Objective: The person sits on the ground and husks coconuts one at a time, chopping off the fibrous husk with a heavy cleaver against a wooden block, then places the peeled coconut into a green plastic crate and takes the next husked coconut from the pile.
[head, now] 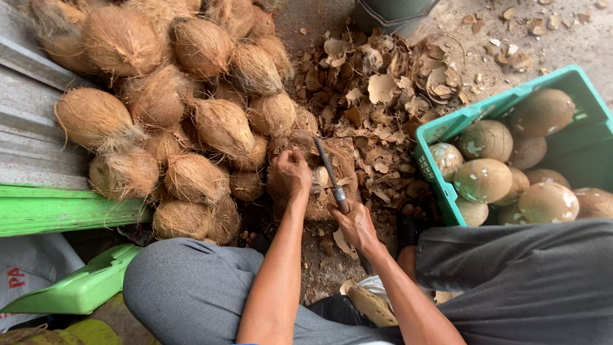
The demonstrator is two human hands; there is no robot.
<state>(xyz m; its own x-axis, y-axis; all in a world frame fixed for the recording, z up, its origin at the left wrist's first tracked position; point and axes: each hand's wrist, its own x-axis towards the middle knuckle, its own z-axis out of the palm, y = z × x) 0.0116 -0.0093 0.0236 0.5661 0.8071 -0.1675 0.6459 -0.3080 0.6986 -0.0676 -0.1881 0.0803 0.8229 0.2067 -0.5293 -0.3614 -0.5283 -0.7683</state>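
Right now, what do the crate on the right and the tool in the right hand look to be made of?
Crate: moulded plastic, green, matte, with slotted walls. Tool in the right hand: dark, dull blade, probably metal; its handle is mostly hidden in the hand, so I can't tell its material.

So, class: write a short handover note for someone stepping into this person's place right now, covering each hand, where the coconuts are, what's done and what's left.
Left hand: gripping the brown fibrous coconut on the work block, steadying it.
Right hand: closed on the handle of the dark-bladed knife, blade laid against that coconut.
Done: smooth, pale peeled coconuts fill the green plastic crate on the right; brown shell chips are heaped behind the block.
Left: the pile of hairy brown unpeeled coconuts on the left, plus the one in hand, partly stripped at most.
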